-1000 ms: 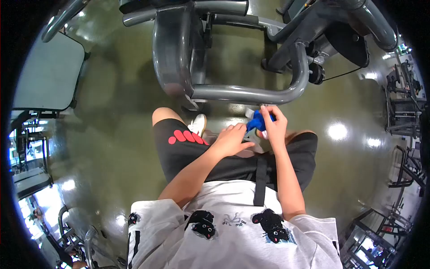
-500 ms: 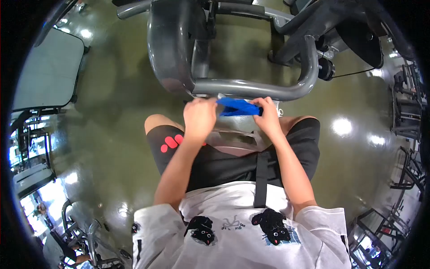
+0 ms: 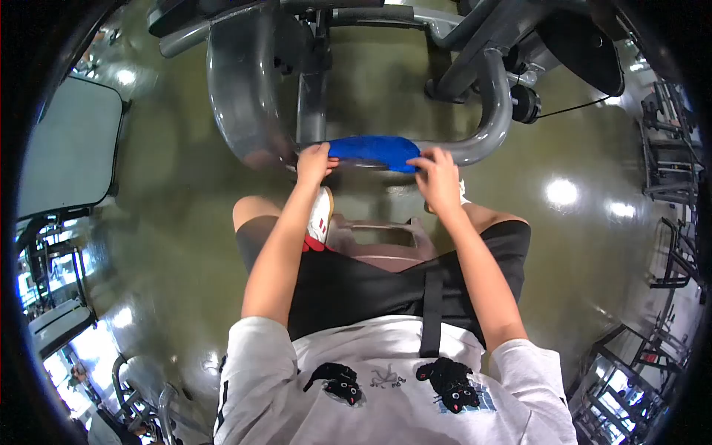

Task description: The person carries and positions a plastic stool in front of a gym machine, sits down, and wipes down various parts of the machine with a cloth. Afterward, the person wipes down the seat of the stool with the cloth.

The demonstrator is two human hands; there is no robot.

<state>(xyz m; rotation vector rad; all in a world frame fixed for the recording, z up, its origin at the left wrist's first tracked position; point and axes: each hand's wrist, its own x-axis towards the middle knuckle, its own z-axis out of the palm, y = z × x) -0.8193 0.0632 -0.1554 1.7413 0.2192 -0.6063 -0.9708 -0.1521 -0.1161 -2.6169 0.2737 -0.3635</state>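
Observation:
A blue cloth [image 3: 374,150] lies stretched over the lower grey tube [image 3: 452,152] of a gym machine. My left hand [image 3: 314,163] pinches its left end, beside the machine's thick curved upright. At the other end, my right hand [image 3: 439,176] grips the cloth's corner between thumb and fingers. The cloth hangs slightly over the near side of the tube, and the tube's surface beneath it is hidden.
The thick grey upright [image 3: 241,89] rises at the left of the tube. Below the hands sits a pinkish-grey frame part [image 3: 382,256] between my knees. A white shoe [image 3: 320,216] stands near my left hand. A large pale panel [image 3: 70,144] is at far left.
The cloth was folded and held in the air nearer to me; now it is spread out on the tube. Both hands have moved forward, the left one also shifting left.

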